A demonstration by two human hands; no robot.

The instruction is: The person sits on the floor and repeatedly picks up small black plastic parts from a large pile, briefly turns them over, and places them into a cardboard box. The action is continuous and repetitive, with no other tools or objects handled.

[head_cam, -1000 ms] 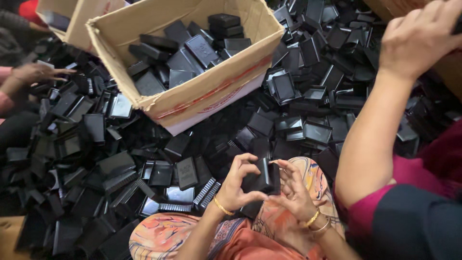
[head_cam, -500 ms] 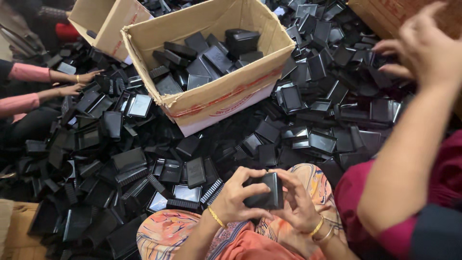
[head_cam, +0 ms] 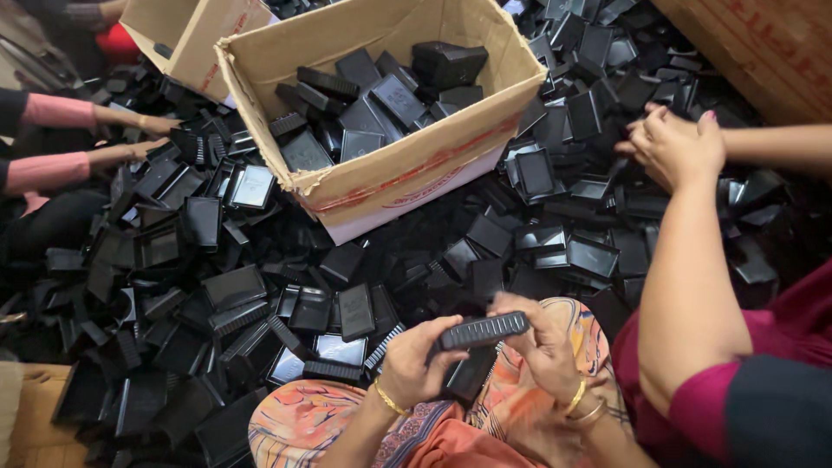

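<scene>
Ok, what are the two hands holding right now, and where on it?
A ribbed black plastic piece, held edge-up between both hands: the left hand grips its left end, the right hand its right end.

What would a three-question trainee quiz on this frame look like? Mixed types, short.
1. True or false: both hands, left hand and right hand, grip one ribbed black plastic part.
2. The open cardboard box holds: A) black plastic parts B) bottles C) cloth.
3. What covers the floor around the box?

Key: 1 true. 2 A. 3 A pile of loose black plastic parts.
</scene>
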